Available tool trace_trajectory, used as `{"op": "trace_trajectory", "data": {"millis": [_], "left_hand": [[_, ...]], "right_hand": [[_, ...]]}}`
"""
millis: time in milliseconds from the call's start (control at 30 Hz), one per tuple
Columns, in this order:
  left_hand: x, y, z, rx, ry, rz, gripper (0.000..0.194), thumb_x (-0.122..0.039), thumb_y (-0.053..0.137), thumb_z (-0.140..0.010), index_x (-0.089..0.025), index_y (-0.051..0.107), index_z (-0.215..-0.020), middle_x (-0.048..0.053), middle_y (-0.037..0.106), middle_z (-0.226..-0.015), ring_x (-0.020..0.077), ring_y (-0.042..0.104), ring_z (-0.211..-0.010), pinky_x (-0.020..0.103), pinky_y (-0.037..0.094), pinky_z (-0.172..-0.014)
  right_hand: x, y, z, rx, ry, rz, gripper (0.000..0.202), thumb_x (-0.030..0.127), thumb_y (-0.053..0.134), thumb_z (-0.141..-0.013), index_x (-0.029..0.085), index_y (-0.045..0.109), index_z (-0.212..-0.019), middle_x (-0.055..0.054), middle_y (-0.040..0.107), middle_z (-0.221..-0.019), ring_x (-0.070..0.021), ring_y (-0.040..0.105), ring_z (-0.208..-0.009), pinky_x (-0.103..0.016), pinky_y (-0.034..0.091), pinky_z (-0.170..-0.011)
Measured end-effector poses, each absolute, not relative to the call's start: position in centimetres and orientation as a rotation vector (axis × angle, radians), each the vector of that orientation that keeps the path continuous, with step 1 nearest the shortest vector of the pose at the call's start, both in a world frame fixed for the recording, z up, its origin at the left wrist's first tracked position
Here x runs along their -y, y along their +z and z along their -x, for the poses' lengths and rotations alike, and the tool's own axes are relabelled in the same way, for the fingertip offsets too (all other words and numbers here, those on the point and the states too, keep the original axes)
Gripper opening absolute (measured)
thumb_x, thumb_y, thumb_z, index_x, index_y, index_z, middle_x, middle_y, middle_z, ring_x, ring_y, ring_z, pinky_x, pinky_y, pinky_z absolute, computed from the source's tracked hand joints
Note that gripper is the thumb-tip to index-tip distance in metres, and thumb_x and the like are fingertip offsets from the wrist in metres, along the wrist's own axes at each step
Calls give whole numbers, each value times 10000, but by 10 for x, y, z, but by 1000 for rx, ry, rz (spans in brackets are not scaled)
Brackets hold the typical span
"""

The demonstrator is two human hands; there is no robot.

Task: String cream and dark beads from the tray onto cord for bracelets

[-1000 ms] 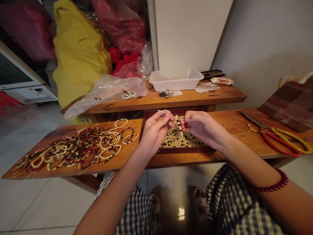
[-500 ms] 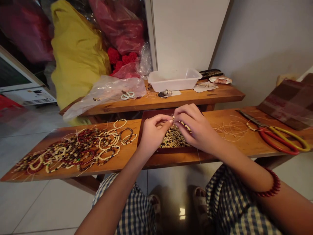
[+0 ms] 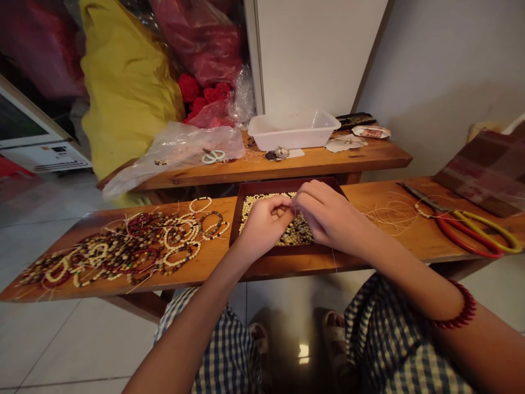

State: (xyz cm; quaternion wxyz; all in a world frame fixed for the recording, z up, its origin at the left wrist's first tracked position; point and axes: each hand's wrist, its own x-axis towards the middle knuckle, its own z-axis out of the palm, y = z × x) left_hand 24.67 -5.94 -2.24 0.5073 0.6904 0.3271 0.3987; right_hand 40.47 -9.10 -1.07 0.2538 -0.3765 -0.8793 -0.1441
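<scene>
My left hand [image 3: 266, 223] and my right hand [image 3: 324, 210] meet fingertip to fingertip above a dark red tray [image 3: 241, 241] of small beads [image 3: 293, 234]. Both are closed in a pinch on a thin thread [image 3: 334, 260], whose pale end hangs below my right hand over the bench's front edge. Any bead between the fingertips is too small or hidden to make out. The beads in the tray are cream, brown and dark. A pile of beaded bracelets [image 3: 123, 246], many with loose thread ends, lies left of the tray.
Right of the tray lie tangled threads [image 3: 383, 216] and large scissors [image 3: 471, 232] with red and yellow handles, near a taped cardboard box [image 3: 484, 169]. On the rear bench are a white plastic tub [image 3: 293, 134], small scissors [image 3: 213, 157] and a plastic bag [image 3: 176, 145].
My right hand has lowered slightly and its fingers have drawn closer together. My left hand has shifted a little down, and more beads at the tray's left now show.
</scene>
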Motion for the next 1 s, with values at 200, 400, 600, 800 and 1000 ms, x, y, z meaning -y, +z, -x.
{"op": "trace_trajectory", "data": {"millis": [200,400,600,800,1000], "left_hand": [[60,-22,-245,-803,972,-1717,107,-227,584,-766,-133,631,-749,3,563,-665,101,450,-590,224,361,-550],[60,-25,-246,-804,1031,-1836,114,-182,526,-800,-139,630,-784,0,541,-660,122,477,-665,230,383,-600],[62,-22,-248,-812,1009,-1792,113,-202,550,-796,-145,627,-735,-6,545,-645,101,442,-580,221,353,-533],[64,-18,-249,-781,963,-1600,94,-194,583,-773,-148,641,-715,-24,518,-562,83,418,-498,218,347,-481],[66,-17,-247,-765,960,-1526,134,-261,612,-781,-146,655,-728,-18,525,-563,81,434,-515,225,381,-517]], "right_hand": [[88,-13,-407,2275,-229,1080,184,33,381,-794,193,462,-839,-64,479,-807,-193,429,-767,-323,395,-695],[90,-13,-405,2206,-137,1069,88,120,411,-855,193,462,-853,-83,502,-912,-199,463,-862,-337,406,-763],[89,-17,-405,2192,-149,1134,122,87,393,-831,201,437,-840,-58,494,-809,-186,456,-757,-318,404,-691],[88,-17,-408,2187,-138,1124,161,61,406,-793,202,442,-861,-57,518,-814,-186,482,-765,-303,406,-690],[88,-16,-408,2139,-150,1131,146,66,405,-800,196,454,-842,-41,517,-772,-165,475,-702,-280,383,-646]]}}
